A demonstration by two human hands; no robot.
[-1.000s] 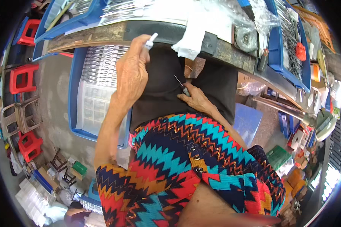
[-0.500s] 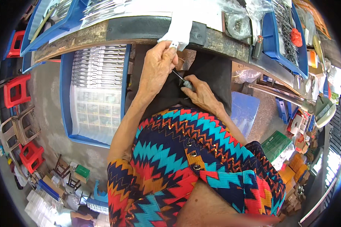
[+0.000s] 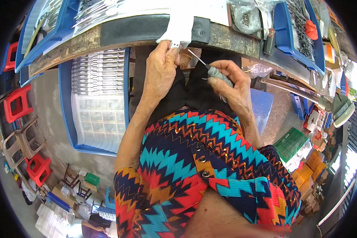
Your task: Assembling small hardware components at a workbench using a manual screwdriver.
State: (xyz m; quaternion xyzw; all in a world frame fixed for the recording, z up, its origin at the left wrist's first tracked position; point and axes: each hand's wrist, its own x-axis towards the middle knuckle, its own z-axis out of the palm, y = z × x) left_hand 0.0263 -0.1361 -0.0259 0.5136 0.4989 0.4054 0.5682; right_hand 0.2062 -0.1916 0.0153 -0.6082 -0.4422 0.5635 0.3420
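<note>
Left hand: thumb and forefinger pinching small pale piece at white cloth, bench front edge; probably steadied there.
Right hand: fingers curled round thin-shafted tool, tip toward piece but apart; grip likely for control.
Count: one piece, one held tool, one screwdriver near bench's front edge, right; at least three blue trays.

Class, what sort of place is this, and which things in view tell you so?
Probably a small workshop: there is a worn workbench, rows of similar metal pieces in a blue tray, and a thin-shafted tool in the right hand.
</note>
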